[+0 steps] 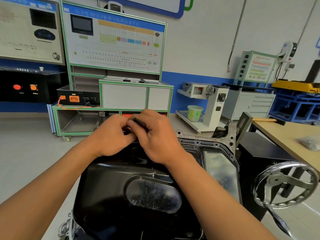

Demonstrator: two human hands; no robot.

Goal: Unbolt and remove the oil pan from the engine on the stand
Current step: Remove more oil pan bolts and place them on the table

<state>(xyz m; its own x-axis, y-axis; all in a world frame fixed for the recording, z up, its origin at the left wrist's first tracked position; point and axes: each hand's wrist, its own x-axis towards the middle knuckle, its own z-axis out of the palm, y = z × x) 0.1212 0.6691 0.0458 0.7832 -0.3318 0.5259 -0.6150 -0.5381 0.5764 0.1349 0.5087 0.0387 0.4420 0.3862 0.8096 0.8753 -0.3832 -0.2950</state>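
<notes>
- Our right hand (155, 137) and left hand (110, 135) met at frame centre, both gripping a short black tool (140, 123).
- The oil pan (138, 187) lay directly beneath, its long axis running from the frame's bottom up to them, equally near both.

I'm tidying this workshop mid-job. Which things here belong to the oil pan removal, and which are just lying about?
Job: oil pan; engine flange; dark tool in left hand and right hand; stand handwheel.
Lying about: green bucket; plastic bag; wooden table.
</notes>
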